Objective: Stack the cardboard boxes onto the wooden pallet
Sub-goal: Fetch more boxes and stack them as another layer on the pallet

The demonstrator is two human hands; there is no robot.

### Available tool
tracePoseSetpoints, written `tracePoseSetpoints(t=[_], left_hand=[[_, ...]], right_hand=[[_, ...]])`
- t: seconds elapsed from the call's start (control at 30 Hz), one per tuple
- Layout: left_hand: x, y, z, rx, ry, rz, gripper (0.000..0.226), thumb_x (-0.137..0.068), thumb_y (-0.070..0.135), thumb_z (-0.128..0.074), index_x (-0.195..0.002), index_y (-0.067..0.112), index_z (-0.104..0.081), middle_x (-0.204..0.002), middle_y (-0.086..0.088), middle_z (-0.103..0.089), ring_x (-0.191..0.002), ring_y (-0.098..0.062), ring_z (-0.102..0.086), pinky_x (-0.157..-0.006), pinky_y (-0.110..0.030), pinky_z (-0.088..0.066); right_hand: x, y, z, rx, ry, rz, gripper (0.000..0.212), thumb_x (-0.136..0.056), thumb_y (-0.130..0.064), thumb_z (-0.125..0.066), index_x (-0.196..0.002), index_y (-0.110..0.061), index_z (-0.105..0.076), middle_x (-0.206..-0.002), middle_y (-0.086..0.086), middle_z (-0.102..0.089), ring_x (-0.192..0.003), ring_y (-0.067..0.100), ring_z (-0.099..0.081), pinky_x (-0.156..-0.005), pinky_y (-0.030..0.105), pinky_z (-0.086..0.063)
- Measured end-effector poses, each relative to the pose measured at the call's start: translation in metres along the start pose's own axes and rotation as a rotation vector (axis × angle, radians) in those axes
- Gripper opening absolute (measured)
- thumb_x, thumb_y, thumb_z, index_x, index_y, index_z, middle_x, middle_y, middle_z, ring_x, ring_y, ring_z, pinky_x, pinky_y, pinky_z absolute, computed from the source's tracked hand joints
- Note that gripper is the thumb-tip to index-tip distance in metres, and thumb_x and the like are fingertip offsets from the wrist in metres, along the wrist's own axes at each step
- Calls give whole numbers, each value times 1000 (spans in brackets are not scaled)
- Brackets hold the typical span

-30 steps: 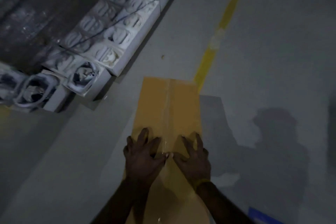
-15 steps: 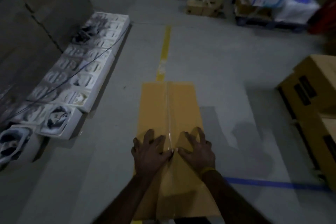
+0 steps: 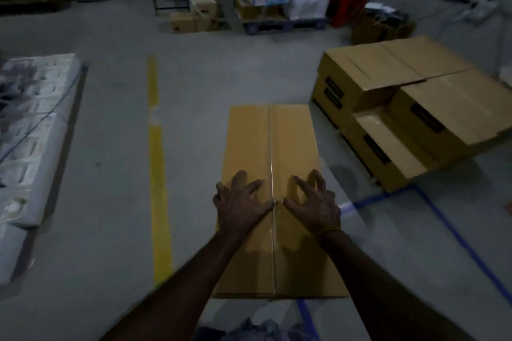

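The grey concrete floor (image 3: 110, 230) is filling most of the view, with a yellow line (image 3: 156, 174) running along it and blue tape lines (image 3: 454, 232) marking a bay on the right. Inside that bay a stack of cardboard boxes (image 3: 410, 108) is sitting in two layers; the wooden pallet under it is not showing clearly, so I cannot tell if it is there. White foam trays (image 3: 36, 130) are lying along the left side, and a loaded pallet of goods (image 3: 277, 0) is standing far behind.

In the middle, a long cardboard box (image 3: 273, 152) is lying close in front of the person, well apart from the stack, with a clear tape seam (image 3: 270, 147) running along its top. The left hand (image 3: 239, 206) and the right hand (image 3: 314, 205) are resting on the top, fingers spread wide and bent, tips pressing on the board, thumbs almost touching at the seam. They are gripping nothing around.

The box is looking stiff and smooth, perhaps a little slippery on the tape. Its length is suggesting it is awkward and maybe heavy. I think the hold should be under the long sides or the bottom edges, not on the top.
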State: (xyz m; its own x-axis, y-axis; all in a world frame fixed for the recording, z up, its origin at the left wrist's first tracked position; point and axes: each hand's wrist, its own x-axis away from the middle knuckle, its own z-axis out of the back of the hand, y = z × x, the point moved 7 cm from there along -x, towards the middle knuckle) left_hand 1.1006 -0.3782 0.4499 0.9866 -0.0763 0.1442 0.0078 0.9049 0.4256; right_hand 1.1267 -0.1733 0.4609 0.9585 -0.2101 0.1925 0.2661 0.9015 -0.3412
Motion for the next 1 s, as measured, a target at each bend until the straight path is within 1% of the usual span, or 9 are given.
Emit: tracePoseSetpoints(t=[0.17, 0.3, 0.4, 0.47, 0.57, 0.73, 0.8, 0.87, 1.0], left_hand=[[6, 122, -44, 30, -27, -95, 83, -68, 94, -41, -139, 52, -46, -161, 14, -20, -134, -34, -26, -105, -51, -30], [2, 195, -69, 35, -58, -142, 82, -69, 93, -43, -139, 51, -47, -160, 14, -20, -135, -34, -26, -105, -52, -29], [-6, 238, -89, 48, -94, -187, 83, -69, 93, -44, -140, 49, -47, -161, 13, -20, -134, -34, -26, -105, -52, -30], [-15, 265, -104, 41, -120, -211, 82, -69, 92, -45, -140, 50, -47, -161, 12, -20, -135, -35, -25, -105, -53, -30], [-33, 302, -130, 37, -163, -234, 81, -69, 91, -46, -140, 50, -46, -161, 13, -19, -136, -36, -24, -106, -54, -28], [-77, 358, -173, 66, -250, -274, 81, -72, 89, -47, -142, 49, -43, -161, 13, -16, -137, -36, -21, -107, -54, -26], [-100, 381, -187, 70, -269, -279, 83, -72, 90, -46, -143, 48, -42, -161, 13, -16, -136, -35, -22, -105, -53, -27], [-121, 403, -196, 71, -271, -278, 84, -71, 90, -45, -143, 48, -43, -161, 13, -16, -134, -34, -23, -102, -50, -28], [-157, 450, -209, 94, -261, -297, 81, -72, 89, -47, -142, 48, -45, -161, 12, -19, -133, -33, -24, -102, -49, -29]], right_hand=[[6, 115, 64, 14, 69, -66, 76, -77, -79, -56, -145, -55, -30, -163, -8, -4, -134, 35, -38, -93, 46, -48], [2, 182, 100, 4, 83, -123, 77, -76, -79, -57, -145, -55, -31, -163, -8, -5, -136, 34, -36, -96, 47, -48], [-2, 225, 117, -18, 74, -181, 78, -78, -76, -58, -147, -52, -32, -164, -7, -5, -138, 35, -33, -100, 48, -46], [-8, 252, 124, -31, 80, -216, 77, -78, -77, -57, -147, -53, -32, -164, -7, -4, -139, 35, -31, -100, 50, -46], [-22, 291, 133, -34, 97, -253, 76, -79, -77, -56, -147, -52, -33, -164, -7, -4, -140, 35, -30, -98, 47, -46], [-67, 352, 148, -55, 78, -304, 76, -78, -76, -59, -146, -53, -34, -163, -9, -4, -143, 34, -26, -100, 51, -45], [-91, 373, 157, -45, 52, -309, 76, -78, -77, -58, -146, -53, -34, -163, -9, -3, -142, 35, -27, -99, 51, -46], [-114, 392, 169, -32, 38, -316, 77, -78, -77, -58, -147, -52, -33, -164, -8, -4, -139, 34, -30, -96, 47, -48], [-153, 426, 195, -30, 47, -332, 78, -78, -77, -58, -147, -52, -33, -164, -8, -4, -136, 34, -34, -94, 45, -50]])
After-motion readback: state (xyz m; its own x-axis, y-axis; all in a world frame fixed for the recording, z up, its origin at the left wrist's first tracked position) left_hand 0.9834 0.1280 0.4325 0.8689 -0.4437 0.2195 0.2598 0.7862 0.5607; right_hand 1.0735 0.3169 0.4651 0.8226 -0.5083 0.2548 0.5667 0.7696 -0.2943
